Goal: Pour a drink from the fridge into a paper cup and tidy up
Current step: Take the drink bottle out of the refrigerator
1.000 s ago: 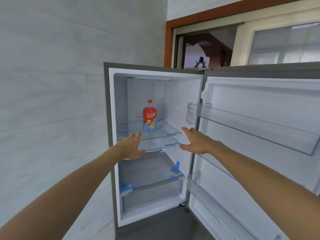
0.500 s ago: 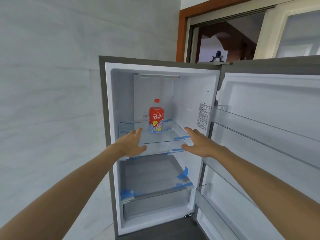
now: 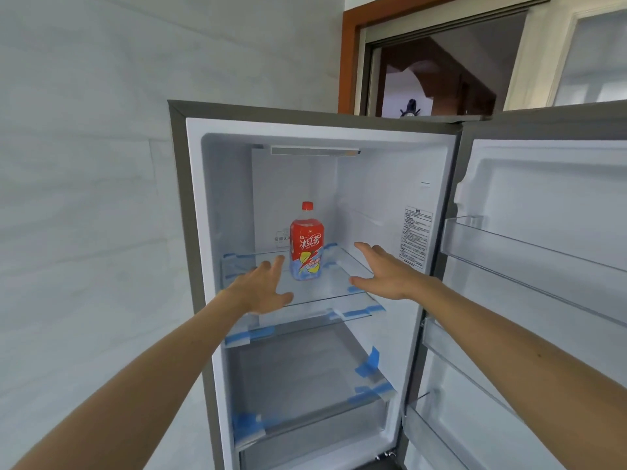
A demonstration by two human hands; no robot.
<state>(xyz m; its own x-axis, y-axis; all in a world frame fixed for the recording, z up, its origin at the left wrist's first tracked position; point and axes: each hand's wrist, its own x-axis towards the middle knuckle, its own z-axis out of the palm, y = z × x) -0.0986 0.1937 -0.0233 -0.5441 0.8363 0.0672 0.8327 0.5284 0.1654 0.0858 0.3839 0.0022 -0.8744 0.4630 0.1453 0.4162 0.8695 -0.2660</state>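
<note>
Two bare forearms rise from the bottom corners toward the bottle (image 3: 306, 245), a red-capped drink with a red and pale-blue label. Below the bottle and nearer the camera sit a clear drawer (image 3: 305, 432) and a lower glass shelf (image 3: 298, 371), both edged with strips of blue tape (image 3: 368, 364).

The left hand (image 3: 261, 286) hovers just left of the bottle and a little in front of it. Its palm is turned inward and its fingers are straight and spread, holding nothing. They look slightly apart from the label. The right hand (image 3: 386, 273) hangs to the right of the bottle, clearly apart from it, with its fingers likewise straight and relaxed, gripping nothing.

The bottle stands upright on the upper glass shelf (image 3: 339, 283) (its corners carry the same blue tape), toward the back of the fridge (image 3: 179, 198). A light strip (image 3: 315, 151) sits above the bottle, and a printed sticker (image 3: 415, 237) is on the inner wall to its right. Further right, the door (image 3: 543, 184) stands swung open, with clear door bins (image 3: 509, 245).

Left of the bottle is a pale tiled wall (image 3: 84, 164). Above and to the right of it, a small dark figurine (image 3: 410, 108) stands on the fridge top before a wood-framed doorway (image 3: 349, 56).
</note>
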